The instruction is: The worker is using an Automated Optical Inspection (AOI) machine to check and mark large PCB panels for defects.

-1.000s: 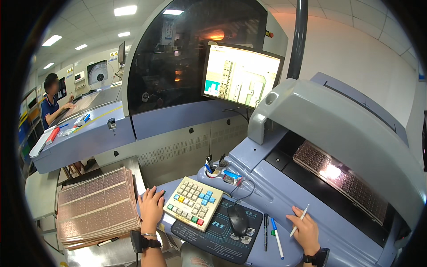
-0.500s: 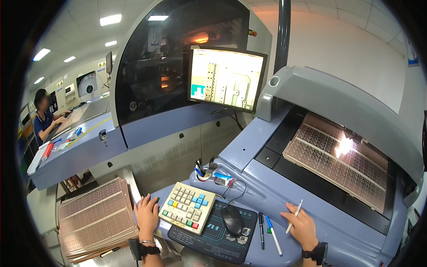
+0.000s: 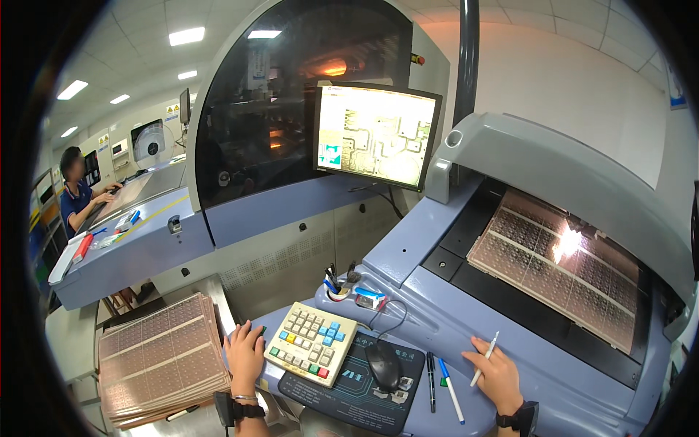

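Observation:
My left hand (image 3: 245, 355) lies with its fingers stretched out at the desk's left edge, just beside a cream keypad (image 3: 309, 342) with coloured keys. A small dark green thing shows partly near its fingertips. At the right, my right hand (image 3: 498, 373) holds a slim white pen (image 3: 486, 355) slantwise between its fingers, over the console's front. To the left of that hand lie a black pen (image 3: 431, 382) and a white pen with a blue cap (image 3: 451, 393). A black mouse (image 3: 384, 365) rests on a dark mouse pad (image 3: 342, 404) between keypad and pens.
A patterned copper-coloured panel (image 3: 510, 251) lies under a bright light below the grey hood (image 3: 561, 156). Similar panels (image 3: 156, 364) are stacked at the lower left. Behind stand a lit monitor (image 3: 375, 135) and a pen cup (image 3: 336, 291). Another person (image 3: 80, 193) works far left.
The monitor's picture has changed to a different part of a circuit pattern. The whole view has shifted slightly. Both hands keep nearly the same pose.

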Tool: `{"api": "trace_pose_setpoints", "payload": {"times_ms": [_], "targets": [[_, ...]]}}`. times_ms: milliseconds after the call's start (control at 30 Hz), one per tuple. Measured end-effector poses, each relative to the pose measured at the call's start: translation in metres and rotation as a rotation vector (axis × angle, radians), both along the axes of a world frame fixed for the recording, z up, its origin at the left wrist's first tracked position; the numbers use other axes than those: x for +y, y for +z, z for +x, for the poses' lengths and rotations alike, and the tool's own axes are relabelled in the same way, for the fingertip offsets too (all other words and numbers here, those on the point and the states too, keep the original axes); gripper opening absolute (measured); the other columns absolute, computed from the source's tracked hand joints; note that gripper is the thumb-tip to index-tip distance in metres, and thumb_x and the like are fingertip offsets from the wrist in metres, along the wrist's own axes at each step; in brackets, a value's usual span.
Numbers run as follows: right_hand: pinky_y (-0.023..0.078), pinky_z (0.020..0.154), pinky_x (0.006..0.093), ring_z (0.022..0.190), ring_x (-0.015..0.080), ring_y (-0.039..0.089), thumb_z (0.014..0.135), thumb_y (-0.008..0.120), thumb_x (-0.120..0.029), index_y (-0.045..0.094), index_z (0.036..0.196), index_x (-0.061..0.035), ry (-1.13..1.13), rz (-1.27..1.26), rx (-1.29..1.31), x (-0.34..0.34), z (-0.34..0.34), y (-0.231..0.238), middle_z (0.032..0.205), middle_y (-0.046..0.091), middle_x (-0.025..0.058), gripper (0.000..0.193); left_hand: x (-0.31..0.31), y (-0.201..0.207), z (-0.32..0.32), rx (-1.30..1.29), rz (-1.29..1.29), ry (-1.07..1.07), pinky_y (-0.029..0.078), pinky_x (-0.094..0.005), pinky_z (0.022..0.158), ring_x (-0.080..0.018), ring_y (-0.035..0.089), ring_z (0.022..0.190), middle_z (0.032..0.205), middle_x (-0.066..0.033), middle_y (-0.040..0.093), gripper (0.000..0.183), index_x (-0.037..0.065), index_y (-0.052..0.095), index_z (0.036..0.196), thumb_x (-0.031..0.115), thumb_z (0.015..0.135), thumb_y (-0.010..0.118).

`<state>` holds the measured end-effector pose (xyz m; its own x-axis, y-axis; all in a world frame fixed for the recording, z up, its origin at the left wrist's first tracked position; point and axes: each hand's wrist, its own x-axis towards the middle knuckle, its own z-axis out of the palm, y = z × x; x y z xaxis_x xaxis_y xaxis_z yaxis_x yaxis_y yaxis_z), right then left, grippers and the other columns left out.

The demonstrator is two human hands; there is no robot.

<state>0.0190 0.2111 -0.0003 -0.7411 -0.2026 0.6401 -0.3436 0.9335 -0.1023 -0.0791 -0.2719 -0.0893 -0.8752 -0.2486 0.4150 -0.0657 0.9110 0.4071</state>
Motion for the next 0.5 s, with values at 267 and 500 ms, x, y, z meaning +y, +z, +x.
{"api": "trace_pose_setpoints", "payload": {"times_ms": [267, 500], "targets": [[0.056, 0.084, 0.0351, 0.106, 0.0281, 0.065, 0.070, 0.066, 0.004, 0.072, 0.096, -0.0123, 0.001, -0.009, -0.008, -0.0004, 0.0002, 0.0002, 0.116, 0.068, 0.0107, 0.031, 0.0010, 0.0024, 0.0023, 0.003, 0.008, -0.005, 0.021, -0.0551, 0.115, -0.0297, 0.042, 0.135, 0.141, -0.0072, 0.054, 0.030, 0.019, 0.068, 0.121, 0.023, 0.092, 0.058], [0.055, 0.085, 0.0348, 0.108, 0.0276, 0.064, 0.070, 0.066, 0.004, 0.071, 0.098, -0.0126, -0.005, -0.012, -0.034, 0.0004, 0.0007, -0.0008, 0.118, 0.067, 0.0100, 0.033, -0.0001, 0.0012, 0.0016, -0.004, 0.002, -0.002, 0.021, -0.0553, 0.115, -0.0300, 0.042, 0.135, 0.141, -0.0074, 0.054, 0.031, 0.018, 0.067, 0.121, 0.023, 0.093, 0.057]]}}
